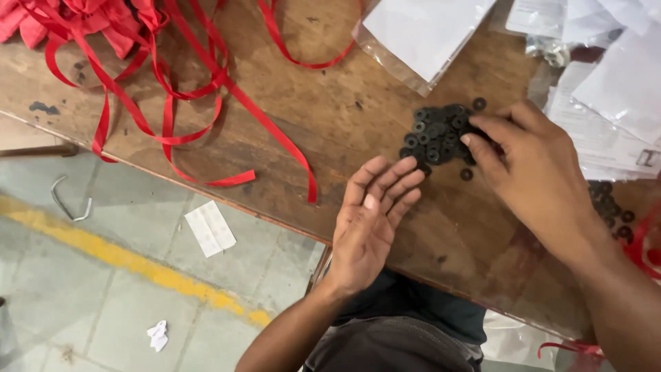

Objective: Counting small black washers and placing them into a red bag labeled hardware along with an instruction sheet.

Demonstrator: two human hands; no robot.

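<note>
Wooden desk (330, 124) carries a pile of black washers (438, 134). Right hand (537, 172), at the pile's 3 o'clock, pinches washers with its fingertips. Left hand (372, 220), at 7 o'clock, lies palm up, released and holding nothing.

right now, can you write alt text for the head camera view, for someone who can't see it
A person's right hand fingers a pile of small black washers on a worn wooden table, while the left hand waits open, palm up, beside it. Red ribbon tangles across the table's left; clear plastic bags with white paper lie at the top right.
</note>
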